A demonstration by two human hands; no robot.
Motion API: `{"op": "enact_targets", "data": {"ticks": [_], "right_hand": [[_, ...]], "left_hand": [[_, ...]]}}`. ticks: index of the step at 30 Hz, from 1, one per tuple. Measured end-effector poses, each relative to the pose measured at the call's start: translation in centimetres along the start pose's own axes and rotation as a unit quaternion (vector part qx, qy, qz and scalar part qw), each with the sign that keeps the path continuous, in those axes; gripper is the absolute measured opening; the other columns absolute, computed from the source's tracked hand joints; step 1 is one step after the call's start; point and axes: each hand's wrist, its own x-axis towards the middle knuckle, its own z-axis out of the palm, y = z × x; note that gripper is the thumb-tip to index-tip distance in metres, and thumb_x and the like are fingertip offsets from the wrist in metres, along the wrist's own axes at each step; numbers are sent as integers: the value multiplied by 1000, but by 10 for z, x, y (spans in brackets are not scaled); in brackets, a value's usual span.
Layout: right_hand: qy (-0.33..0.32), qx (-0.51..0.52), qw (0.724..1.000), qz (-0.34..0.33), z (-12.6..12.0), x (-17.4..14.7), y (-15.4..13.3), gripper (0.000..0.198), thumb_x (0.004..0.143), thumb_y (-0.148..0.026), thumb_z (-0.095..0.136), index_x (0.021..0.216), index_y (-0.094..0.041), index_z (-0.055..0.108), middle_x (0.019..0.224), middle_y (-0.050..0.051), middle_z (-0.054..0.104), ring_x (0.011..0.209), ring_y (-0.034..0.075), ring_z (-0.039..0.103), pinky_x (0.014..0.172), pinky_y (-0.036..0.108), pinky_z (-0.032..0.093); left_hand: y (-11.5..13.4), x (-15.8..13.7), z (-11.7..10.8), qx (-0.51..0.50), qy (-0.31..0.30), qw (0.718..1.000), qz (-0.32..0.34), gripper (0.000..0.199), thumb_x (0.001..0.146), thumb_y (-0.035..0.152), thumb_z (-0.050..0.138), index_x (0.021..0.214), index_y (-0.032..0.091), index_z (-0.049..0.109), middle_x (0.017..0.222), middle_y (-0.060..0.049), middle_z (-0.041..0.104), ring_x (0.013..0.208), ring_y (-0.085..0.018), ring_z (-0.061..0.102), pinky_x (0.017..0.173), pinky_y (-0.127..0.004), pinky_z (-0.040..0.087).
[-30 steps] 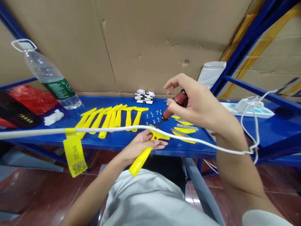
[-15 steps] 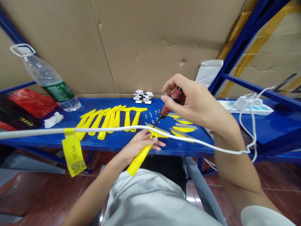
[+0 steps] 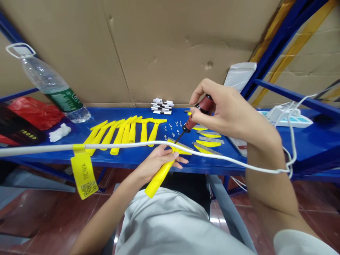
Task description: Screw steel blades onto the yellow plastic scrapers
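My left hand (image 3: 159,161) is wrapped round a yellow scraper (image 3: 160,179), its handle slanting down toward my lap and a metal blade strip along its head. In my right hand (image 3: 225,106) is a red and black screwdriver (image 3: 203,106). The screwdriver's shaft points down and left, its tip at the scraper's head; a white cable in front partly hides the contact. Several yellow scraper handles (image 3: 119,138) lie in a row on the left. Yellow blade pieces with metal strips (image 3: 208,144) lie on the right, and small white bits (image 3: 172,129) are scattered between.
A white cable (image 3: 127,145) with a yellow tag (image 3: 83,177) crosses the view before the blue table (image 3: 127,164). A water bottle (image 3: 58,92), red plastic bag (image 3: 34,113) and crumpled tissue (image 3: 60,132) are at left. Stacked white pieces (image 3: 162,106) stand at the back.
My right hand and the screwdriver handle have shifted slightly right, and the handle leans more to the right. My left hand still holds the scraper in nearly the same place.
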Motion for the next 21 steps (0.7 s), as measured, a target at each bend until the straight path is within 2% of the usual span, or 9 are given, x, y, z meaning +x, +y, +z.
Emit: {"op": "enact_targets", "data": {"ticks": [4, 7, 12, 15, 21], "right_hand": [[11, -31, 999, -5, -1, -1, 2, 17, 92, -33, 81, 99, -25, 67, 85, 2, 73, 72, 17, 62, 65, 33, 44], [15, -34, 999, -6, -1, -4, 3, 20, 90, -32, 82, 101, -24, 67, 88, 2, 74, 74, 17, 64, 64, 33, 44], [32, -25, 999, -2, 1, -10, 4, 22, 94, -36, 81, 108, -25, 68, 92, 2, 76, 75, 16, 64, 64, 32, 45], [25, -5, 1000, -9, 3, -12, 3, 24, 92, -33, 83, 109, -25, 68, 99, 3, 77, 81, 18, 68, 70, 33, 51], [61, 69, 996, -2, 10, -19, 6, 18, 92, -21, 81, 101, -23, 66, 84, -1, 75, 77, 15, 76, 63, 26, 53]], "left_hand": [[0, 1, 0, -4, 13, 1000, 0, 27, 95, 19, 84, 119, 13, 72, 99, -16, 86, 85, -24, 84, 89, -33, 66], [-2, 3, -2, -7, 11, 1000, 2, 23, 95, 20, 84, 114, 14, 72, 101, -16, 87, 85, -24, 84, 87, -33, 66], [-1, 2, -3, 16, -9, 1000, -2, 34, 92, 28, 91, 115, 13, 71, 105, -18, 87, 82, -23, 83, 87, -33, 64], [1, 0, 0, 30, -17, 999, -3, 43, 90, 34, 95, 117, 13, 69, 103, -18, 87, 78, -22, 81, 84, -32, 63], [1, 1, 0, 26, -10, 1000, 12, 42, 89, 33, 95, 116, 13, 69, 107, -18, 87, 79, -22, 82, 84, -31, 63]]}}
